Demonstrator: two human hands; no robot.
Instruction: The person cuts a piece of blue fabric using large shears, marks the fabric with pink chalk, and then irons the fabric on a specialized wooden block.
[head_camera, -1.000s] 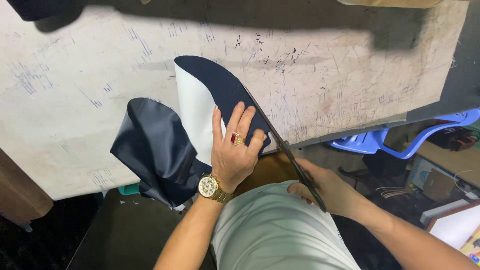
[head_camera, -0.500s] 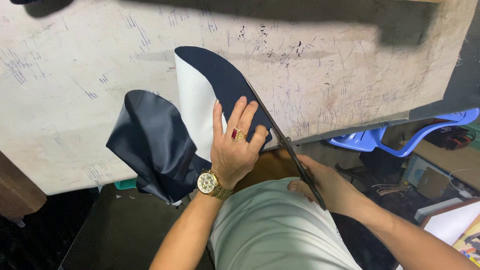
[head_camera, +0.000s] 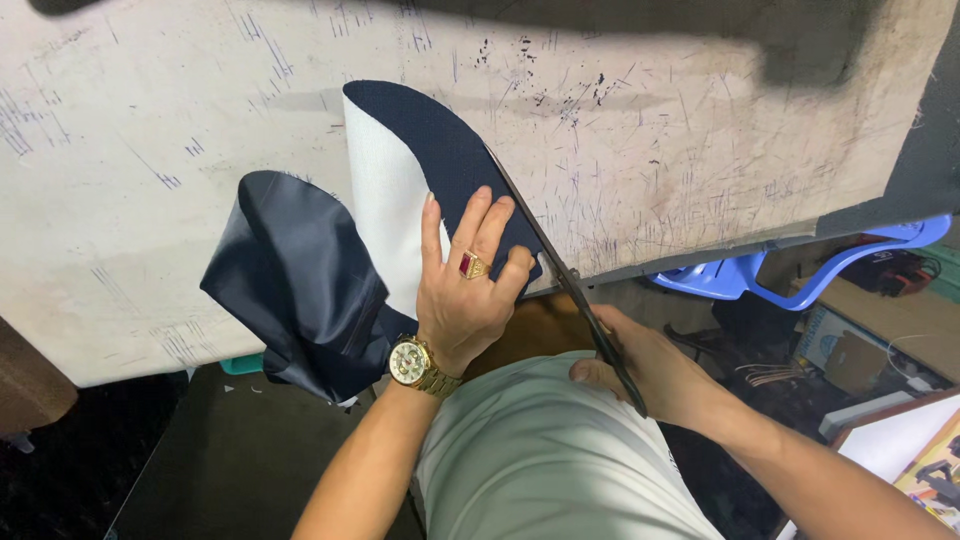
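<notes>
A dark navy fabric piece (head_camera: 440, 150) with a white backing layer (head_camera: 385, 210) lies on the scratched white cutting table (head_camera: 650, 130). My left hand (head_camera: 468, 290), with a gold watch and a red-stoned ring, presses flat on the fabric near the table's front edge. My right hand (head_camera: 650, 375) grips long black scissors (head_camera: 560, 270), whose blades run along the fabric's right edge. A loose fold of shiny dark lining (head_camera: 300, 290) hangs over the table edge to the left of my wrist.
A blue plastic chair (head_camera: 790, 275) stands below the table at the right. Boxes and clutter (head_camera: 850, 350) sit on the floor beyond it. A dark shadow band (head_camera: 800, 40) crosses the table's far side. A brown wooden piece (head_camera: 30, 380) shows at the lower left.
The view has shifted slightly. The scissors have crept a little further along the fabric's right edge, while my left hand stays pressed on the cloth.
</notes>
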